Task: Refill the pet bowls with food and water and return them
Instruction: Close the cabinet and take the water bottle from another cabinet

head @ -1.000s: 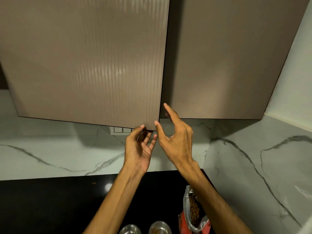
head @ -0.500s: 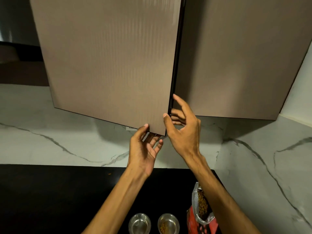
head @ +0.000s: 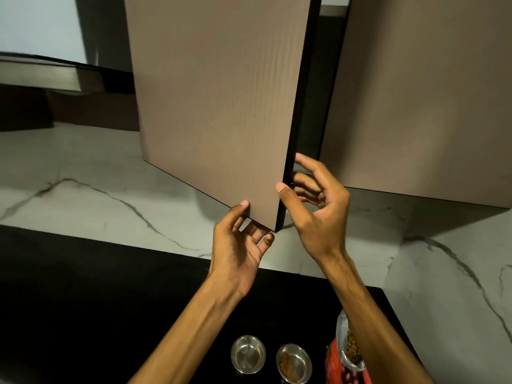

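While the left hand (head: 238, 245) pinches the bottom edge of the cabinet door (head: 221, 106) near its free corner, thumb on the front face and fingers curled up underneath, the right hand (head: 313, 209) takes the door's dark free edge just above that corner, thumb tip on the front and fingers hooked round behind. Both hands thus grasp the same door, close together but not touching each other.

Compared with half a second ago, the door has swung further out from the cabinet: the dark gap between its free edge and the neighbouring closed door (head: 429, 92) is now clearly wider, and a strip of the cabinet's inside shows at the top of that gap. The hands have kept their hold on the corner and come along with it. The view has also shifted, so that more of the wall and a dark ledge to the left of the door can be seen.

Below the forearms, on the black tabletop (head: 83, 300), stand two small steel bowls side by side: the left bowl (head: 248, 353) looks bare inside, the right bowl (head: 293, 363) holds some brown kibble. Just right of them stands an open red food bag (head: 346, 358) with kibble showing at its mouth, partly hidden by the right forearm. White veined marble (head: 97, 206) lines the wall behind.
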`<control>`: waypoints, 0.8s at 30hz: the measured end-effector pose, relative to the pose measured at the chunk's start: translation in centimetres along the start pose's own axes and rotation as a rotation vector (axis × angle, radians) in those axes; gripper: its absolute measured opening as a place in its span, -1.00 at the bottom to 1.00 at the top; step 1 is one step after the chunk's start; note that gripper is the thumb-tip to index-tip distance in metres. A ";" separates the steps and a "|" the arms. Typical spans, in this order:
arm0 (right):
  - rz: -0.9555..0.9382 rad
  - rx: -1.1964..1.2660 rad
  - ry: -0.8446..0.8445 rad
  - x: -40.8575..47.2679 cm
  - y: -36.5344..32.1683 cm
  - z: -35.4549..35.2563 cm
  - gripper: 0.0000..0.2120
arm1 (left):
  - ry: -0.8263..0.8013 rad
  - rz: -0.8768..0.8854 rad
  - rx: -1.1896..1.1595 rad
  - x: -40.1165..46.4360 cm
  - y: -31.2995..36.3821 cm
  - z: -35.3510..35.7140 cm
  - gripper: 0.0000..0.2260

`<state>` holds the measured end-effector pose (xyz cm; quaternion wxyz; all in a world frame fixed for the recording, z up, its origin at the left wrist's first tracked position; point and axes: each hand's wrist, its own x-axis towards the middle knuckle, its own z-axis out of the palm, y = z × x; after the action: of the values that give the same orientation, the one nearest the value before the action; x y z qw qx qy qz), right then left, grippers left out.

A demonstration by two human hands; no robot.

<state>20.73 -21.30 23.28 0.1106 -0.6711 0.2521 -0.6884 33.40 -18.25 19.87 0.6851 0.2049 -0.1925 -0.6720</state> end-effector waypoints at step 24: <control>-0.197 0.241 -0.200 -2.3 -6.8 6.9 -0.57 | 0.110 0.276 0.031 -8.1 6.6 -4.2 -0.68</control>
<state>28.90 -15.75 24.52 0.1468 -0.7394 0.0888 -0.6510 41.09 -9.93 19.98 0.7771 0.2238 -0.1913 -0.5562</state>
